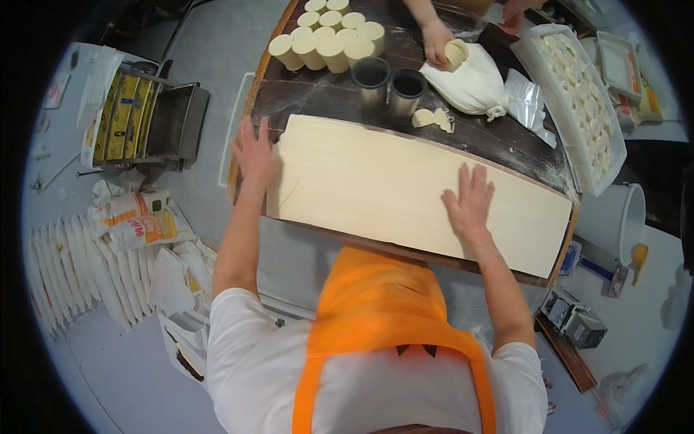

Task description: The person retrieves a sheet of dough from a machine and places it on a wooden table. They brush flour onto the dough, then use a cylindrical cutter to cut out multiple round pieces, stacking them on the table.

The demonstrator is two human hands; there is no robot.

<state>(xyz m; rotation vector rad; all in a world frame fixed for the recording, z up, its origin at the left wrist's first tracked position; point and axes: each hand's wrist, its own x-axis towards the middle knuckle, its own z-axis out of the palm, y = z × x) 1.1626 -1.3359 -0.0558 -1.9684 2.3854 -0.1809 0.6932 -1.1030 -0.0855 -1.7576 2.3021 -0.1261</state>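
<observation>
At the left end of a long, rectangular sheet of smooth, cream-coloured dough (390, 188), my left hand (258, 155) is spread wide, gripping nothing; whether it presses the edge, I cannot tell. The sheet lies directly in front of me, slanting down to the right. Beyond its left half stand rows of short, pale cream cylinders (332, 53). Next, two round, dark-mouthed metal cups (373, 98) stand side by side near the far edge, with pale, irregular dough scraps (432, 119) to their right. Farther right, a co-worker's hand (437, 42) holds a pale, round piece (455, 55) over a tied white cloth bag (470, 83). My right hand (470, 202) is over the sheet's right half, fingers apart, holding nothing. Past it are crumpled silver foil (529, 108) and a long, translucent white tray (607, 170) of pale pieces.

The dark wooden table (300, 98) is dusted white. Around it, left to right: yellow-and-grey machinery (130, 108), a grey floor (217, 43) and a white bucket (611, 224).
</observation>
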